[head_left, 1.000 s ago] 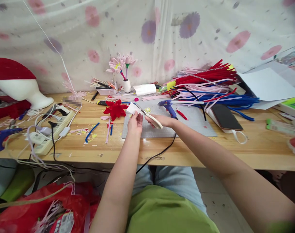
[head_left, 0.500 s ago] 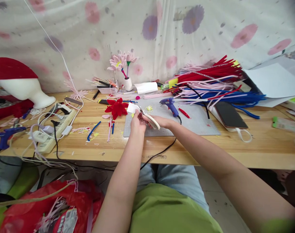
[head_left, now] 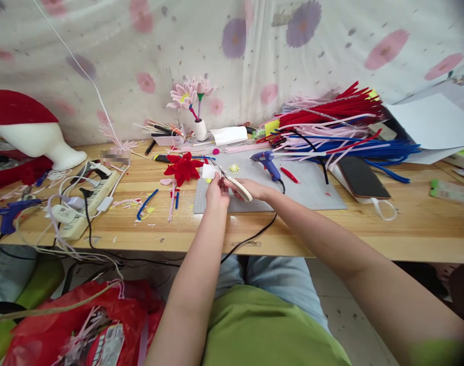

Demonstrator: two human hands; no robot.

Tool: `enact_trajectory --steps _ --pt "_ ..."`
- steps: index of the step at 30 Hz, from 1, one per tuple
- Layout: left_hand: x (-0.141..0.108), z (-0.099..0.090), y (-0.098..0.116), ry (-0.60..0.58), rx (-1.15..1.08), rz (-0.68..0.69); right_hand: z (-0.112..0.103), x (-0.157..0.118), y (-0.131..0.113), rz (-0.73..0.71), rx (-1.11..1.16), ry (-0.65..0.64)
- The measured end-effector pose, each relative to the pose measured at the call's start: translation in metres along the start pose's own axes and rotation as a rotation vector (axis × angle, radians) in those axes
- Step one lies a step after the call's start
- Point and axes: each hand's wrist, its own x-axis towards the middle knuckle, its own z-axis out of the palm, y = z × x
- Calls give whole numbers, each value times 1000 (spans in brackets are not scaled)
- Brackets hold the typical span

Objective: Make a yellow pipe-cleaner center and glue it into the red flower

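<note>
My left hand (head_left: 217, 192) pinches a small piece of white paper (head_left: 208, 172) over the left part of the grey cutting mat (head_left: 311, 195). In my right hand (head_left: 250, 188) is a pair of scissors with cream handles (head_left: 241, 189); the blades point up and left, close to the paper's right edge. Whether the blades touch the paper I cannot tell. A red fuzzy flower (head_left: 184, 169) lies just left of the paper. Behind my hands a small pale-yellow tuft (head_left: 234, 168) rests on the mat, with a blue glue gun (head_left: 268, 163) to its right.
Red, pink and blue pipe cleaners (head_left: 342, 127) are heaped at the back right, with a phone (head_left: 361, 179) in front. A white vase (head_left: 200, 130) holds pink flowers. A power strip (head_left: 89, 203) with tangled cords sits left. The glue gun's black cord (head_left: 250, 241) crosses the table's front edge.
The scissors have shifted slightly against the paper, their blades now showing more plainly beside it. Both hands stay in nearly the same place; the view has shifted a little.
</note>
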Motion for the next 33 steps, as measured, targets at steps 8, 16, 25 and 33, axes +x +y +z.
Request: enact_trajectory --steps 8,16,25,33 --pt "4 -11 4 -12 54 100 -2 -4 -3 28 -56 3" --pt "-1 -11 7 -20 105 109 -9 -3 4 13 -61 -9" --pt "5 -19 13 -20 174 169 -14 -5 6 63 -150 -16" --pt "6 -20 13 -36 324 265 -14 -5 1 19 -165 -57"
